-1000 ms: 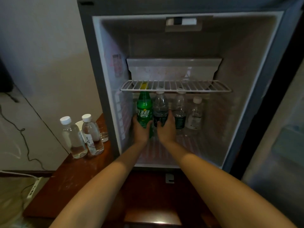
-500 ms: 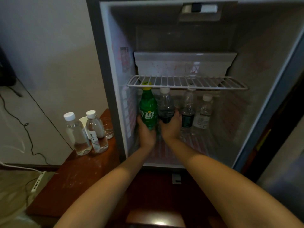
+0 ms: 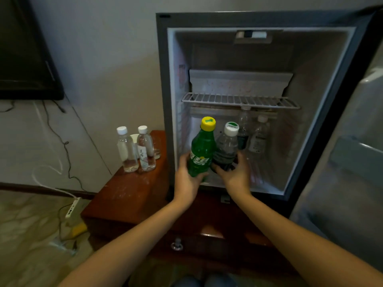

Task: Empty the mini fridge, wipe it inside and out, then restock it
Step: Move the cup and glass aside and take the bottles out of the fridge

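The left hand has its grip wrapped round the lower half of a green plastic soda bottle with a yellow cap. The right hand grasps the base of a clear plastic bottle with a dark label and a white cap. Both bottles sit at the mouth of the open grey mini fridge, pressed side to side, with their caps tipped toward the camera.

Each grip sits low on its bottle, so the top-heavy upper part could swing. A knock between the two could twist one loose, all the more if the plastic is wet with condensation, which cannot be told from here. The white wire shelf hangs just above the caps. Lifting rather than drawing straight out would probably catch a cap on its front rail.

Two more clear bottles stand at the back of the fridge floor, and a careless reach for them could topple them.

The red-brown wooden bench beside the fridge looks like the place to set things down, but two clear water bottles with white caps and a small drinking glass already crowd its far corner. Setting down there with both hands full risks tipping the glass. A white power strip lies on the floor below the bench edge, so any spill there would be serious.
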Available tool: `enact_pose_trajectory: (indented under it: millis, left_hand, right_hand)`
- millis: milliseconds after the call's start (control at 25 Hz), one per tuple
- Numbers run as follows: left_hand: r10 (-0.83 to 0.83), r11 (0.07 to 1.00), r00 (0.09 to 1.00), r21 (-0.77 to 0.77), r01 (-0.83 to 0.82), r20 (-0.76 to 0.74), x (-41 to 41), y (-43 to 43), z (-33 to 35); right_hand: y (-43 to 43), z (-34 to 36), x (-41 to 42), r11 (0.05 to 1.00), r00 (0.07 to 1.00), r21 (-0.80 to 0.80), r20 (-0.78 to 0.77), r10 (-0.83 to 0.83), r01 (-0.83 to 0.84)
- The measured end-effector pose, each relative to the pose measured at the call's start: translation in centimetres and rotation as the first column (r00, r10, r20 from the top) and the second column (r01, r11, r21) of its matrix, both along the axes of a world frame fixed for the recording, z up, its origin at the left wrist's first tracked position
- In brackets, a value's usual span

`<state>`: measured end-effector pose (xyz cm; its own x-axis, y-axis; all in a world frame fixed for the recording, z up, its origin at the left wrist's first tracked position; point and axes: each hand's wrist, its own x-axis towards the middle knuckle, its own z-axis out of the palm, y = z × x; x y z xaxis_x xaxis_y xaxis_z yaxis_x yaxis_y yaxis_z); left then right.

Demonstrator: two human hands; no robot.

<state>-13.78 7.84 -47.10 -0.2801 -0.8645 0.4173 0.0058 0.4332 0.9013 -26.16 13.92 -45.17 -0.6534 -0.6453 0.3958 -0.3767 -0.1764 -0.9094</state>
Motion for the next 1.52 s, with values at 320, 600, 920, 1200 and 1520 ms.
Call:
enact_pose_trajectory:
  millis: [320,600,920,1200,1520]
  left_hand:
    - [0.180,0.980,0.983,0.079,-0.183,0.042,14.5,1.7,-1.7]
    - [0.435,0.884,0.892,0.128,-0.449,0.123,22.8,-2.8,-0.8]
    - [0.425,0.875,0.880,0.153,-0.459,0.213,20.9,-9.9,-1.5]
    - [0.423,0.879,0.867,0.115,-0.463,0.263,20.3,-13.1,-3.2]
    - [0.326,0.921,0.903,0.121,-0.370,0.280,19.8,-15.8,-3.4]
  right_hand:
    - [2.8,-0.3,10.0,0.959,0.954,0.113,-0.118,0.274,-0.261]
    - [-1.6,-1.4,16.7,0.923,0.930,0.202,-0.105,0.351,-0.326]
    - [-4.8,-1.6,17.0,0.926,0.941,0.239,-0.102,0.322,-0.291]
    - [-9.8,-2.2,18.6,0.929,0.957,0.297,-0.116,0.266,-0.222]
    - [-16.4,-1.8,19.5,0.920,0.956,0.343,-0.152,0.250,-0.186]
